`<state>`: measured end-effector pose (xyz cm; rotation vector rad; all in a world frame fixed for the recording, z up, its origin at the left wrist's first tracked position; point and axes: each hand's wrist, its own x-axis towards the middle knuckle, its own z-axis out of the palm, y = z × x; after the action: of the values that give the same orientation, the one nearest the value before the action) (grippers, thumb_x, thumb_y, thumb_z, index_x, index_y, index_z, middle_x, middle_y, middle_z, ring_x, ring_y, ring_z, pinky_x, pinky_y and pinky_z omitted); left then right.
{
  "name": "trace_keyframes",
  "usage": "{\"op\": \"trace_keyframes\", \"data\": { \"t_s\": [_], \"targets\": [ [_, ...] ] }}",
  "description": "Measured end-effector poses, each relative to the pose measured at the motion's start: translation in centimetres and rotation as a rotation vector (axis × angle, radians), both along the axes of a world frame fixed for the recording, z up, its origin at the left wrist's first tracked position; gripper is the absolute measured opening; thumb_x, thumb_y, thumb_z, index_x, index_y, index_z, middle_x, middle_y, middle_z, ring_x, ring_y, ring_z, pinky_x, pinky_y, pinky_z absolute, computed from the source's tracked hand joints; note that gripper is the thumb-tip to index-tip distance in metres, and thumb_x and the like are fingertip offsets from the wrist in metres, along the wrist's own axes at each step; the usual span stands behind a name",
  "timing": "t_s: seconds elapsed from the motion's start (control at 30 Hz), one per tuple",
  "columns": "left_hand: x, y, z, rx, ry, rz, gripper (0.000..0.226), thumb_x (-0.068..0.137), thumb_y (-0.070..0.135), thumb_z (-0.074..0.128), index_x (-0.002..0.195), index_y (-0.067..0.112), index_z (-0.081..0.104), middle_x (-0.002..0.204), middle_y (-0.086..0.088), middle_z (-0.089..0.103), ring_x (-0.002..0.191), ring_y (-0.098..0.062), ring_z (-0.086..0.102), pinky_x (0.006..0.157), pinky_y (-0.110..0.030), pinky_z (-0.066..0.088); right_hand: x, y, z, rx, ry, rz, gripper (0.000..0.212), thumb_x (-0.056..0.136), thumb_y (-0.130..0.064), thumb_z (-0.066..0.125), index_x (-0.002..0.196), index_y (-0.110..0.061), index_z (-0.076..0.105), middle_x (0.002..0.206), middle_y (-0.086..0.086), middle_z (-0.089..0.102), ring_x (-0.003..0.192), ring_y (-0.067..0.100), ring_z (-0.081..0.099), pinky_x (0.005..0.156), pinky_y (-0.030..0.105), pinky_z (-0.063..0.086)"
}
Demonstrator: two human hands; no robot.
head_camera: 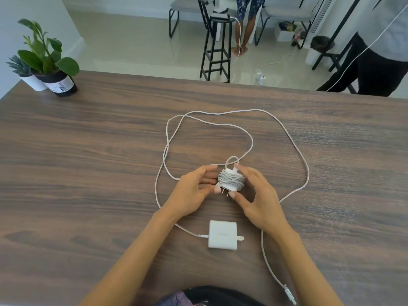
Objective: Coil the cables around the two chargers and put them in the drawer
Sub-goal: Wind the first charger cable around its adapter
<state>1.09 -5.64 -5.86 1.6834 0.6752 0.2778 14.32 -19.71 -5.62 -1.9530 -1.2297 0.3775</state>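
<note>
Two chargers on the bench [88, 151] | coiled charger [230, 180] pinched in both grips, left hand [194, 191], right hand [258, 195] | uncoiled charger [221, 234] just below, cable [304, 164] looping around.

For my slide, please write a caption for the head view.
Both hands hold the coiled charger; second charger lies uncoiled.

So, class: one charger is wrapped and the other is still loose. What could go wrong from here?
The grey cable coiled round the small white charger could spring loose once the left hand and right hand release it. The long white cable of the square white charger loops across itself and may tangle.
</note>
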Motion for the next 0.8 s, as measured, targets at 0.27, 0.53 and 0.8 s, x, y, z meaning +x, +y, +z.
{"op": "trace_keyframes", "data": {
  "t_s": [0.27,0.53,0.8],
  "targets": [
    [2.7,-0.9,-0.3,0.065,-0.035,-0.021,0.051,0.08,0.0,0.069,0.127,0.014,0.056,0.117,-0.003,0.065,0.105,-0.007,0.063,0.09,-0.015,0.049,0.9,-1.2,-0.7,-0.013,0.18,-0.162,0.059,0.076,-0.009,0.074,0.126,-0.035,0.055,0.11,-0.026,0.062,0.103,-0.016,0.055,0.089,-0.001,0.033],
    [9.0,-3.0,-0.9,0.099,-0.094,-0.018,0.049,0.083,0.004,0.067,0.131,0.009,0.053,0.119,-0.006,0.065,0.101,-0.002,0.061,0.088,-0.005,0.043,5.1,-2.0,-2.1,0.029,0.167,-0.313,0.057,0.086,0.001,0.058,0.136,-0.025,0.047,0.117,-0.009,0.066,0.106,-0.005,0.06,0.092,0.007,0.04],
    [16.9,-2.2,-1.5,0.219,-0.053,-0.055,0.05,0.092,0.008,0.055,0.14,0.01,0.041,0.13,-0.012,0.059,0.119,-0.023,0.056,0.105,-0.031,0.04,12.7,0.0,-0.9,-0.043,-0.013,-0.345,0.055,0.088,0.003,0.052,0.137,-0.019,0.044,0.118,0.002,0.066,0.109,0.014,0.061,0.09,0.018,0.04]
  ]
}}
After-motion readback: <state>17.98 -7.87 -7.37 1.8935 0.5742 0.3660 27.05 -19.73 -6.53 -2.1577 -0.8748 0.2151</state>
